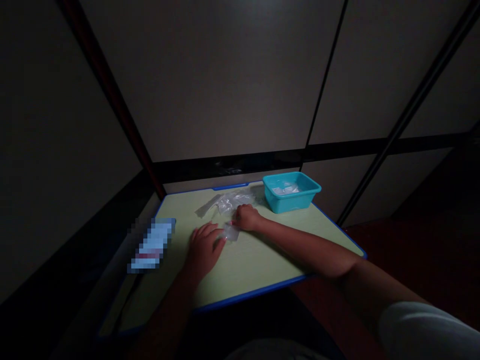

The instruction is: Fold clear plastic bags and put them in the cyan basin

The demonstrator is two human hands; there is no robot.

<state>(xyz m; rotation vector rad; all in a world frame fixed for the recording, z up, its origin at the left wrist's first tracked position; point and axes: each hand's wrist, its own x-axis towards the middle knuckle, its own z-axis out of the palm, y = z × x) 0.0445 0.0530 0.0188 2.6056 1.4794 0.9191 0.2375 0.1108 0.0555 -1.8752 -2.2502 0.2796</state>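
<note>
A small clear plastic bag lies on the table between my two hands. My right hand is closed, its fingers curled and pressed at the upper right edge of this bag. With its fingers stretched out and somewhat apart, my left hand rests at the bag's left side, the thumb close to its lower edge. Just beyond both hands is a crumpled heap of clear plastic bags. What lies under my right fingers is partly hidden.
At the table's back right stands a turquoise plastic basket with clear plastic inside. A blurred-out pale rectangular object is on the left. The yellowish table has a blue rim and stands against dim cabinet panels.
</note>
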